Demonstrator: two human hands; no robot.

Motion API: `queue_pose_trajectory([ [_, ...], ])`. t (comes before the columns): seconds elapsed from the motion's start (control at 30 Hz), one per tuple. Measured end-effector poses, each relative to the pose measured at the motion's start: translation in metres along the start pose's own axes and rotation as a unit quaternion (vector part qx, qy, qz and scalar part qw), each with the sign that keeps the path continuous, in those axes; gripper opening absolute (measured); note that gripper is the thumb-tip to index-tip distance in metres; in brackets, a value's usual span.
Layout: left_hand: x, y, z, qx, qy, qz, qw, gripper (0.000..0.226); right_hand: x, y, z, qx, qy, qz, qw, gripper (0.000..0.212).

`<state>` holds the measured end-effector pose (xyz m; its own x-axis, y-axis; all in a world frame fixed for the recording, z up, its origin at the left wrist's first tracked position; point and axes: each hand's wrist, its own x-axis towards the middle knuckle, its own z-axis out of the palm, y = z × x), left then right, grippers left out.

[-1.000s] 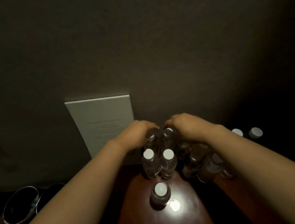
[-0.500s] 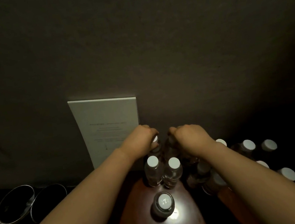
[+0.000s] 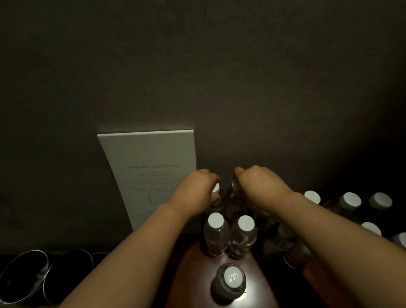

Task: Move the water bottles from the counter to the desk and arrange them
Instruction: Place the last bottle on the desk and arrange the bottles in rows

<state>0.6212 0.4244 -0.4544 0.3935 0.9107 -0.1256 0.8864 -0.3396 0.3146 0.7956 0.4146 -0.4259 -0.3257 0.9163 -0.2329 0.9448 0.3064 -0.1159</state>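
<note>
1. Nearest stands a lone clear plastic water bottle with a white cap marked with letters, upright on the glossy reddish-brown wooden surface, which I take to be the desk. It is well apart from both hands.

2. Just beyond it, a pair of clear white-capped bottles stands side by side, touching, long axes upright.

3. To the right, under and beyond the right forearm, is a loose cluster of more white-capped bottles. I count about six caps there, plus one or two bottles half hidden by the arm; the darkness makes that count uncertain.

4. Farthest, at the wall, the left hand curls its fingers round the cap and neck of a far-left bottle, and the right hand grips the neck of its neighbour, the far-right bottle. Both bottles stand upright directly beneath the fingers, just beside each other; each hand is nearer its own bottle.

5. That makes two held, three free on the near surface.

6. A tall white printed card leans against the wall behind the left hand; two dark round metal bins sit at far left.
</note>
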Motion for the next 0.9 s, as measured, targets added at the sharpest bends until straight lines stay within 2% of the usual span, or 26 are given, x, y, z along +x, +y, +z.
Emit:
queue_pose_trajectory([
  [0.43, 0.002, 0.001, -0.005, -0.004, -0.015, 0.0, 1.0, 0.049, 0.006, 0.007, -0.007, 0.032, -0.026, -0.047, 0.998, 0.015],
  [0.7, -0.001, 0.002, -0.002, 0.005, -0.011, -0.008, 1.0, 0.049, 0.005, 0.007, -0.007, 0.017, -0.034, -0.048, 0.998, 0.023],
  [0.8, 0.001, 0.005, -0.005, 0.008, -0.013, -0.012, 1.0, 0.047, 0.004, 0.012, -0.005, 0.039, -0.052, -0.026, 0.998, 0.039],
  [0.9, 0.004, 0.009, -0.01, 0.021, -0.025, -0.018, 0.999, 0.054, 0.0, 0.023, -0.007, 0.116, -0.083, 0.012, 0.99, 0.075],
])
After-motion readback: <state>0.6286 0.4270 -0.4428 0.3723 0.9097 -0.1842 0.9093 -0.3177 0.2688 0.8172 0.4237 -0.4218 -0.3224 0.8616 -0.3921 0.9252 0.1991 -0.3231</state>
